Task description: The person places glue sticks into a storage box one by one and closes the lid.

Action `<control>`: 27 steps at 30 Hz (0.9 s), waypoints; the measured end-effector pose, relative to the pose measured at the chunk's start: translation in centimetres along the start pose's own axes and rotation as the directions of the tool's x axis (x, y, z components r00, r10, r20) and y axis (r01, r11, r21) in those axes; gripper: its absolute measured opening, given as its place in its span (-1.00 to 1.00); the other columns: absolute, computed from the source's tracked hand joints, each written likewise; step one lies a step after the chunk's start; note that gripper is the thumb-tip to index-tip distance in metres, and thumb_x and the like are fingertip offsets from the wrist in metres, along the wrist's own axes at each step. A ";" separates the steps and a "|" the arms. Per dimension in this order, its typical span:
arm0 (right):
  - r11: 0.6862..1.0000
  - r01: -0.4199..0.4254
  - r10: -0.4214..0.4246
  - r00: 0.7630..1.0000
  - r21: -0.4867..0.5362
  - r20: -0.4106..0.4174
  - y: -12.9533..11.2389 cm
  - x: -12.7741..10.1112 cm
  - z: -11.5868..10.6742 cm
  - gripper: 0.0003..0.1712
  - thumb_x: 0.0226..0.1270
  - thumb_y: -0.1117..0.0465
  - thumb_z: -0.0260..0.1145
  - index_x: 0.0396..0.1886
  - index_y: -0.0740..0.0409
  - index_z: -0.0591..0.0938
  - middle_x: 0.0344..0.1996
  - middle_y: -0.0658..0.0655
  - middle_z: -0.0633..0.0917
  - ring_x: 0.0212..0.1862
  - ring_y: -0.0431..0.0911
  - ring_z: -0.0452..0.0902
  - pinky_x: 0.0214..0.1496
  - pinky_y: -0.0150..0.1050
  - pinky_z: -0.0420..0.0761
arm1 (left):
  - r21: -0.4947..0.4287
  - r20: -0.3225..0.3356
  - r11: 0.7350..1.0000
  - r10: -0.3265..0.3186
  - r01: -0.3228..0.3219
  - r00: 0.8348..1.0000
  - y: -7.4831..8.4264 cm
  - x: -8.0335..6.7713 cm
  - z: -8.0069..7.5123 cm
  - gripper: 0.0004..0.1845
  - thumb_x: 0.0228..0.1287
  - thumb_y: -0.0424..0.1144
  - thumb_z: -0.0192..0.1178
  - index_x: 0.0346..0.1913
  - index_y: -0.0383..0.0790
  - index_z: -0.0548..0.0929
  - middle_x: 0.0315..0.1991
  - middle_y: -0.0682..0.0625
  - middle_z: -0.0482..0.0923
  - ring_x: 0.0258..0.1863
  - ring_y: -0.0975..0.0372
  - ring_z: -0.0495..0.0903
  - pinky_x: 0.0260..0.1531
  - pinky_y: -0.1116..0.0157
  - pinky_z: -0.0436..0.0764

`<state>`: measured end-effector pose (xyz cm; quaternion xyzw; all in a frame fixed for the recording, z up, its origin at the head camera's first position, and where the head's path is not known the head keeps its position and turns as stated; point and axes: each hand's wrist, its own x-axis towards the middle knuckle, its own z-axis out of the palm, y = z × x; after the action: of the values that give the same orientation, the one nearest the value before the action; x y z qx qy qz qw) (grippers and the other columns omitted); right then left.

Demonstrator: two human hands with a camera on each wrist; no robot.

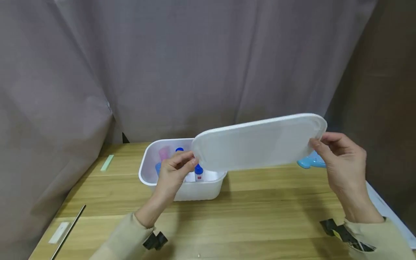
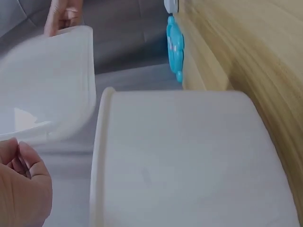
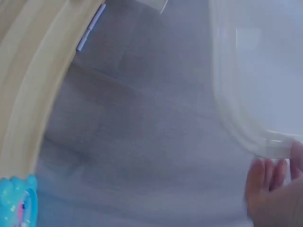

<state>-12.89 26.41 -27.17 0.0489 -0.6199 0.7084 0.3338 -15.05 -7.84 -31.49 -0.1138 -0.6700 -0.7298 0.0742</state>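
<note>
A white plastic lid (image 1: 260, 142) is held in the air above and to the right of a white tub (image 1: 182, 180), tilted so that its right end is higher. Its left end is pinched between the curled fingers and thumb of the left hand (image 1: 173, 173), and its right end is gripped at the rim by the right hand (image 1: 341, 162). The lid is judged light, thin and somewhat flexible, with a smooth surface that could slip; the raised rim at the short ends is the surest place to be taken. Small bottles with blue caps (image 1: 198, 172) are seen inside the tub, together with what may be a pink one. The tub rests on a pale wooden table (image 1: 260, 216). A blue toy-like object (image 1: 310, 160) lies behind the lid, and grey curtains (image 1: 195, 65) close off the room.
</note>
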 end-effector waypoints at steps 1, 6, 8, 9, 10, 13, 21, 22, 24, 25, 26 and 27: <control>0.999 0.042 -0.042 0.999 0.014 0.003 0.0 -0.1 0.1 -0.81 0.06 0.60 0.31 -0.27 0.46 0.66 -0.44 0.06 0.69 -0.41 -0.19 0.52 -0.38 -0.56 0.61 | -0.001 -0.002 1.000 0.017 -0.017 1.000 0.0 0.1 0.0 -0.73 0.18 -0.53 0.20 -0.04 -0.57 0.59 -0.38 0.23 0.59 -0.39 0.40 0.54 -0.34 0.51 0.58; 0.984 0.176 -0.175 0.978 0.000 0.111 0.9 -0.6 0.5 -0.74 0.14 0.61 0.24 -0.14 0.58 0.60 -0.34 0.04 0.74 -0.39 -0.23 0.61 -0.34 -0.56 0.61 | -0.031 -0.004 0.998 0.056 -0.057 0.998 0.1 0.3 -0.7 -0.67 0.25 -0.53 0.12 0.09 -0.48 0.54 -0.24 0.25 0.66 -0.32 0.39 0.61 -0.29 0.47 0.64; 0.989 0.144 -0.146 0.974 0.019 0.171 1.6 -0.8 0.6 -0.71 0.19 0.59 0.20 -0.06 0.56 0.58 -0.25 0.03 0.73 -0.29 -0.24 0.63 -0.29 -0.55 0.62 | -0.051 -0.007 0.998 0.037 -0.038 0.999 0.1 0.4 -1.2 -0.65 0.30 -0.50 0.08 0.14 -0.46 0.51 -0.16 0.24 0.65 -0.24 0.41 0.61 -0.23 0.47 0.65; 0.993 0.110 -0.115 0.973 0.037 0.202 1.9 -1.0 0.8 -0.70 0.23 0.56 0.17 -0.03 0.55 0.57 -0.20 0.03 0.72 -0.24 -0.24 0.63 -0.26 -0.54 0.62 | -0.064 -0.012 0.998 0.022 -0.023 1.000 0.1 0.4 -1.5 -0.65 0.32 -0.49 0.06 0.16 -0.47 0.49 -0.11 0.25 0.64 -0.22 0.42 0.59 -0.21 0.47 0.64; 0.997 0.065 -0.076 0.969 0.051 0.233 2.3 -1.1 0.9 -0.69 0.27 0.53 0.15 0.01 0.52 0.56 -0.15 0.03 0.71 -0.19 -0.24 0.62 -0.23 -0.54 0.62 | -0.075 -0.013 0.997 0.005 -0.006 1.000 0.2 0.5 -1.8 -0.65 0.35 -0.48 0.03 0.17 -0.47 0.47 -0.07 0.24 0.62 -0.19 0.42 0.58 -0.19 0.47 0.64; 0.995 -0.068 0.042 0.950 0.074 0.308 3.4 -1.4 1.4 -0.67 0.38 0.41 0.09 0.09 0.41 0.55 -0.09 0.01 0.68 -0.14 -0.25 0.60 -0.20 -0.51 0.63 | -0.081 -0.011 0.996 -0.034 0.033 0.999 0.2 0.5 -2.8 -0.63 0.40 -0.40 -0.01 0.21 -0.47 0.44 -0.02 0.18 0.60 -0.13 0.40 0.59 -0.15 0.44 0.64; 0.894 -0.441 0.361 0.813 0.076 0.457 5.8 -1.2 3.9 -0.73 0.37 0.30 0.17 -0.02 0.03 0.66 -0.10 -0.13 0.69 -0.16 -0.29 0.62 -0.15 -0.48 0.64 | 0.048 -0.041 0.991 -0.122 0.124 0.992 0.2 0.4 -6.6 -0.55 0.37 -0.28 0.09 0.28 -0.32 0.42 -0.14 0.26 0.59 -0.22 0.40 0.57 -0.21 0.46 0.65; 0.887 -0.460 0.388 0.792 0.043 0.471 6.0 -1.3 4.3 -0.73 0.36 0.29 0.18 -0.02 0.01 0.67 -0.10 -0.16 0.69 -0.16 -0.30 0.62 -0.13 -0.48 0.63 | 0.066 -0.034 0.988 -0.137 0.139 0.990 0.2 0.3 -7.2 -0.53 0.37 -0.28 0.11 0.30 -0.31 0.40 -0.15 0.26 0.58 -0.21 0.41 0.56 -0.20 0.47 0.64; 0.882 -0.471 0.424 0.765 -0.028 0.485 6.4 -1.5 5.0 -0.69 0.36 0.27 0.19 0.07 0.06 0.63 -0.13 -0.19 0.69 -0.17 -0.31 0.61 -0.12 -0.47 0.63 | 0.093 -0.013 0.983 -0.159 0.159 0.987 0.2 0.1 -8.2 -0.50 0.35 -0.30 0.12 0.32 -0.32 0.37 -0.18 0.26 0.56 -0.19 0.42 0.54 -0.20 0.50 0.63; 0.886 -0.457 0.435 0.757 -0.079 0.487 6.6 -1.5 5.4 -0.65 0.36 0.25 0.20 0.13 0.12 0.59 -0.14 -0.21 0.68 -0.17 -0.31 0.61 -0.12 -0.47 0.63 | 0.111 -0.003 0.981 -0.161 0.160 0.987 0.2 0.0 -8.6 -0.49 0.34 -0.31 0.13 0.32 -0.33 0.36 -0.19 0.25 0.56 -0.19 0.42 0.53 -0.21 0.50 0.63; 0.891 -0.437 0.437 0.756 -0.121 0.487 6.9 -1.6 5.8 -0.59 0.37 0.23 0.19 0.19 0.19 0.53 -0.15 -0.23 0.68 -0.18 -0.32 0.61 -0.12 -0.46 0.63 | 0.129 0.004 0.979 -0.160 0.159 0.987 0.2 -0.1 -9.0 -0.49 0.33 -0.31 0.14 0.31 -0.33 0.36 -0.20 0.24 0.57 -0.20 0.42 0.54 -0.22 0.50 0.64; 0.898 -0.406 0.435 0.760 -0.169 0.483 7.1 -1.7 6.2 -0.55 0.38 0.22 0.19 0.22 0.27 0.48 -0.15 -0.20 0.67 -0.18 -0.33 0.60 -0.13 -0.45 0.64 | 0.139 0.008 0.978 -0.161 0.158 0.987 0.1 -0.1 -9.4 -0.49 0.33 -0.31 0.15 0.31 -0.34 0.36 -0.20 0.24 0.57 -0.21 0.42 0.54 -0.22 0.50 0.64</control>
<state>-17.54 20.00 -32.57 0.0847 -0.6996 0.7095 -0.0080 -15.53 -17.19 -32.12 -0.0613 -0.7266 -0.6841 0.0165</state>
